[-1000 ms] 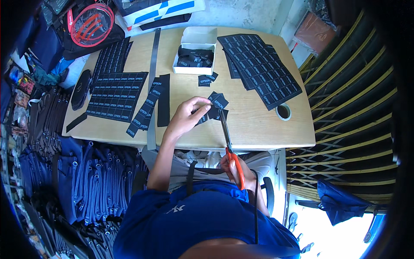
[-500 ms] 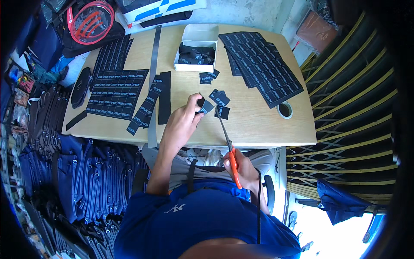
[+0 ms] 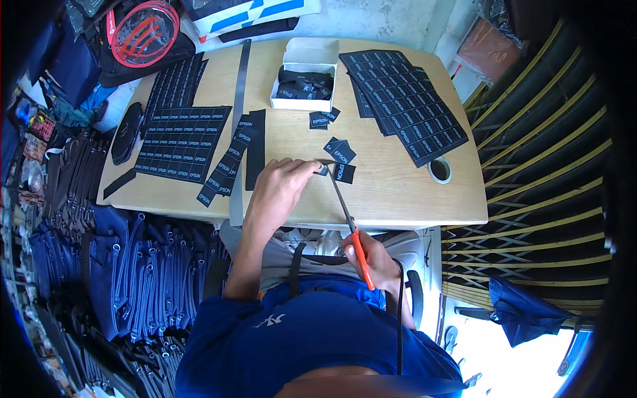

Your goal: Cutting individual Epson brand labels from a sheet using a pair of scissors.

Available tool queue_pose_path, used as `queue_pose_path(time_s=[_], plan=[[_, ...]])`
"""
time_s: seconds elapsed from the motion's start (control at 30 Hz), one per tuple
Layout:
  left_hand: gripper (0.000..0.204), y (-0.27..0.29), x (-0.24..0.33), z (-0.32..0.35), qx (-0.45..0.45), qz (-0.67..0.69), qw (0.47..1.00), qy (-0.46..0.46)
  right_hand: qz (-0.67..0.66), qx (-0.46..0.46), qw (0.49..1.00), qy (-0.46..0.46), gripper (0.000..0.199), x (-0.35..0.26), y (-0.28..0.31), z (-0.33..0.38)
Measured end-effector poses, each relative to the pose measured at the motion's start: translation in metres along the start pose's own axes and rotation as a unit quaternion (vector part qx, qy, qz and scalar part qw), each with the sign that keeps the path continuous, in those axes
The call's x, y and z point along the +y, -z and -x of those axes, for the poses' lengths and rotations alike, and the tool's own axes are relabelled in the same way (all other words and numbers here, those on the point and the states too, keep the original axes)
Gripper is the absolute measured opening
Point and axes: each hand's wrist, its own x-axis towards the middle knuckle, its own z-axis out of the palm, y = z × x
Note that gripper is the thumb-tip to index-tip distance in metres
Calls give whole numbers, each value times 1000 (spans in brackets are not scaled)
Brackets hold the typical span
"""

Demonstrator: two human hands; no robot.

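My right hand [image 3: 379,260] is wrapped round a pair of orange-handled scissors [image 3: 360,255], whose blades point away from me over the table. Close to the blade tips, my left hand [image 3: 282,186] is pinched on a small black label [image 3: 323,170], mostly hidden by the fingers. Loose cut labels [image 3: 340,152] lie just beyond the blades, with another label [image 3: 344,174] right beside them. A further small pile of labels [image 3: 323,119] sits before an open white box [image 3: 302,104] that holds more black pieces. Left of my left hand are overlapping label strips [image 3: 225,166] and a plain black strip [image 3: 255,156].
Uncut label sheets [image 3: 182,142] lie on the table's left, and more sheets [image 3: 405,99] on its right. A long metal ruler [image 3: 240,86] crosses the tabletop. A tape roll [image 3: 438,170] stands near the right edge. Blue bags [image 3: 146,272] hang at lower left, beside a folding gate [image 3: 537,159].
My left hand has turned knuckles up and its fingertips have moved right to the scissor tips, covering most of the label. The right hand and scissors have hardly moved.
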Motion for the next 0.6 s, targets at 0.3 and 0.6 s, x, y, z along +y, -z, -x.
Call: queue_pose_path(time_s=[0.3,0.6], plan=[[23,9,8,0,-29,-11,999,18,-35,-49,998,-8,31,4,3,2],[23,9,3,-1,-42,79,993,82,-19,-53,998,6,30,4,7,9]])
